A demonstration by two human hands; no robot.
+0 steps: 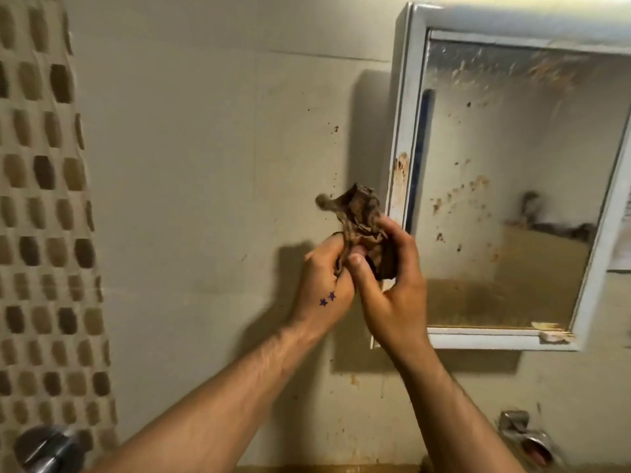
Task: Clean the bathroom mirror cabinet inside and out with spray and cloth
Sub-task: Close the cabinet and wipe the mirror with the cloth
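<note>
Just left of the one mirror cabinet (403, 131), shut with its contents hidden, one crumpled brown cloth (362, 218) is bunched between the left hand (324, 285) and right hand (394, 291), both curled round it.

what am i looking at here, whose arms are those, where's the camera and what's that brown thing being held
There is no machine here. A person wears one camera on the head, looking forward and down, so you see their own two arms reaching out. This is the only picture. The left hand and the right hand both grip a crumpled brownish cloth between them, in front of a bathroom wall. To the right hangs the white-framed mirror cabinet; its mirror is spotted with brown stains. A metal fitting shows at the bottom left and a second fitting at the bottom right.
</note>
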